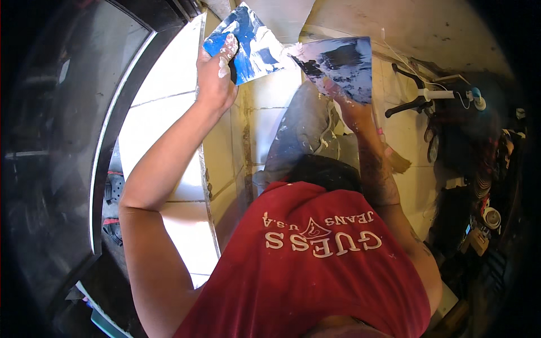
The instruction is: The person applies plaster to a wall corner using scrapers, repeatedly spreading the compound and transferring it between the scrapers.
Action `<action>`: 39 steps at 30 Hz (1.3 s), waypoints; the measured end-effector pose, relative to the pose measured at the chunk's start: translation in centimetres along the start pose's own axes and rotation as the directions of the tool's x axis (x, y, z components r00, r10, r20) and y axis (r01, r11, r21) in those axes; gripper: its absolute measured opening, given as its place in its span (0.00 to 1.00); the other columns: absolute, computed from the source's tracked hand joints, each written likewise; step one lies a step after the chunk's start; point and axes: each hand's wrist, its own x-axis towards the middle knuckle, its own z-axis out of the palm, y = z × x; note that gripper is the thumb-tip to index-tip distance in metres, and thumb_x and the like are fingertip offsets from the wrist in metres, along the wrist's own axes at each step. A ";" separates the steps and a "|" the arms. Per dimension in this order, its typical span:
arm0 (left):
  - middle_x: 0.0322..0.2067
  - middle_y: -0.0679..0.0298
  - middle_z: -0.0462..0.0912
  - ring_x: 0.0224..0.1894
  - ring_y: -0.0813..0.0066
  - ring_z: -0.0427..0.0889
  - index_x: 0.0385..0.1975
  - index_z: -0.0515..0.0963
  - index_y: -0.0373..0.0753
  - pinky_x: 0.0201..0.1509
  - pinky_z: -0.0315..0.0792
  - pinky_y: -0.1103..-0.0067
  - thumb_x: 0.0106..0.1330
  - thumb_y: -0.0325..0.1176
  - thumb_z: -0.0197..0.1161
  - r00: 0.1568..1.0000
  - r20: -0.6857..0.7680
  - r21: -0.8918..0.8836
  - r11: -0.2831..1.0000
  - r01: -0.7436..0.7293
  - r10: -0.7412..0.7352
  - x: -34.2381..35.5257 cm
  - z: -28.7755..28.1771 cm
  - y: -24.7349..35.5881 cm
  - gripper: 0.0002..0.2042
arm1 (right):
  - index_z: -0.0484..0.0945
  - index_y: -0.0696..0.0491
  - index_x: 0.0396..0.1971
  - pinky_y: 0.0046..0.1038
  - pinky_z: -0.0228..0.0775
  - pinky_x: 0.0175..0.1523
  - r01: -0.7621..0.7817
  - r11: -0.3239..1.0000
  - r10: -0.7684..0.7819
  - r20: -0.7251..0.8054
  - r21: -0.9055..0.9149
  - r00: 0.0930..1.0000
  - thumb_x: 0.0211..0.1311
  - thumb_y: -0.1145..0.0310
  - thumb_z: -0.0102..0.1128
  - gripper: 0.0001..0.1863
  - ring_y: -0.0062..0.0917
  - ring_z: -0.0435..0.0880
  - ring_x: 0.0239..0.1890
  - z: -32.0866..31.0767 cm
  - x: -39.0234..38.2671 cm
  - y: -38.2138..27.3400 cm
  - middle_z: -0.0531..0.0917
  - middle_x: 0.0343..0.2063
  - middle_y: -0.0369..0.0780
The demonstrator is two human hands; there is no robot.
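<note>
Head view: a blue plate (246,49) smeared with white paste (269,40) is up front, pinched in my left hand (217,76), thumb on top; a darker plate (345,63) is pinched likewise in my right hand (348,106) — edges touching or nearly, can't tell. Gunky thumb could slip, I reckon, or too much tilt drops a blob on my grey trousers (301,127). Past my right forearm (372,152): brush (400,162), then handlebars (426,94) — easy to bump.

Room to pass lies over the white floor tiles (160,121), between the left forearm (172,155) and the dark glossy door (53,129). The left hand's (217,76) blue smeared sheet (248,45) and the right hand's (349,107) dark smeared sheet (355,65) nearly close the middle; trousered legs (298,124) block below, a handlebar (442,94) the right.
</note>
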 end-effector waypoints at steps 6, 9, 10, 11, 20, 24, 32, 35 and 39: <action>0.33 0.63 0.73 0.34 0.74 0.74 0.38 0.64 0.36 0.39 0.72 0.77 0.57 0.25 0.50 0.999 0.005 0.008 0.999 -0.032 0.032 -0.1 -0.4 -0.1 0.09 | 0.70 0.58 0.35 0.20 0.65 0.31 0.148 0.947 -0.085 0.221 -0.284 0.972 0.50 0.73 0.51 0.11 0.23 0.73 0.23 0.3 0.0 -0.3 0.75 0.21 0.41; 0.32 0.62 0.73 0.33 0.75 0.75 0.37 0.63 0.35 0.37 0.73 0.78 0.56 0.24 0.52 0.999 0.013 -0.022 0.999 -0.034 0.034 0.2 -0.5 -0.1 0.10 | 0.69 0.58 0.37 0.22 0.65 0.32 0.383 0.869 -0.309 0.261 -0.314 0.915 0.49 0.76 0.48 0.13 0.28 0.73 0.24 1.1 0.5 -0.2 0.74 0.22 0.44; 0.32 0.62 0.73 0.33 0.75 0.75 0.37 0.63 0.34 0.37 0.73 0.78 0.56 0.24 0.52 0.999 0.020 -0.032 0.999 -0.028 0.029 0.3 -0.6 -0.1 0.10 | 0.69 0.58 0.37 0.22 0.65 0.32 0.386 0.867 -0.310 0.266 -0.315 0.913 0.49 0.76 0.48 0.13 0.28 0.73 0.24 1.4 0.7 -0.2 0.74 0.22 0.44; 0.32 0.62 0.73 0.33 0.75 0.75 0.37 0.63 0.34 0.37 0.73 0.78 0.56 0.24 0.52 0.999 0.018 -0.036 0.999 -0.031 0.032 0.4 -0.6 -0.1 0.10 | 0.68 0.59 0.38 0.24 0.65 0.33 0.434 0.843 -0.352 0.283 -0.318 0.892 0.48 0.78 0.48 0.14 0.30 0.74 0.26 1.8 0.9 -0.3 0.74 0.25 0.45; 0.41 0.58 0.71 0.40 0.67 0.74 0.46 0.60 0.36 0.44 0.72 0.73 0.53 0.24 0.48 0.992 0.060 0.004 0.994 0.113 -0.113 0.3 -0.8 -0.2 0.18 | 0.66 0.57 0.44 0.26 0.63 0.44 0.347 0.795 -0.177 0.356 -0.498 0.918 0.46 0.79 0.49 0.20 0.32 0.74 0.39 -2.5 3.3 5.0 0.74 0.36 0.48; 0.40 0.61 0.71 0.40 0.72 0.73 0.45 0.61 0.37 0.42 0.72 0.76 0.56 0.27 0.51 0.963 0.033 -0.068 0.961 0.269 -0.267 -1.4 1.1 0.3 0.16 | 0.65 0.60 0.44 0.25 0.61 0.49 0.353 0.864 -0.331 0.123 -0.359 0.935 0.49 0.75 0.51 0.19 0.28 0.71 0.44 -3.1 10.4 -2.4 0.72 0.41 0.45; 0.34 0.62 0.75 0.35 0.73 0.75 0.40 0.68 0.35 0.39 0.72 0.78 0.55 0.28 0.54 0.921 0.244 -0.012 0.949 0.316 -0.304 -1.6 0.3 0.5 0.12 | 0.63 0.61 0.43 0.26 0.65 0.41 0.908 0.390 -0.921 -0.048 -0.154 0.387 0.53 0.72 0.50 0.17 0.27 0.75 0.35 2.3 20.3 -24.5 0.75 0.35 0.42; 0.34 0.62 0.75 0.35 0.73 0.75 0.39 0.68 0.35 0.39 0.71 0.79 0.55 0.28 0.54 0.926 0.228 0.004 0.952 0.307 -0.300 -0.8 -0.4 -0.4 0.12 | 0.65 0.59 0.40 0.27 0.66 0.34 0.916 0.348 -0.937 -0.057 -0.197 0.344 0.50 0.74 0.49 0.15 0.29 0.76 0.28 5.0 23.7 -27.3 0.77 0.28 0.44; 0.34 0.62 0.75 0.35 0.75 0.75 0.39 0.68 0.34 0.39 0.70 0.79 0.55 0.27 0.53 0.937 0.195 0.020 0.956 0.292 -0.291 -0.5 -0.3 -0.9 0.11 | 0.69 0.61 0.34 0.18 0.66 0.36 0.924 0.377 -0.923 -0.108 -0.063 0.369 0.51 0.77 0.50 0.09 0.18 0.75 0.29 7.3 25.0 -28.3 0.77 0.27 0.37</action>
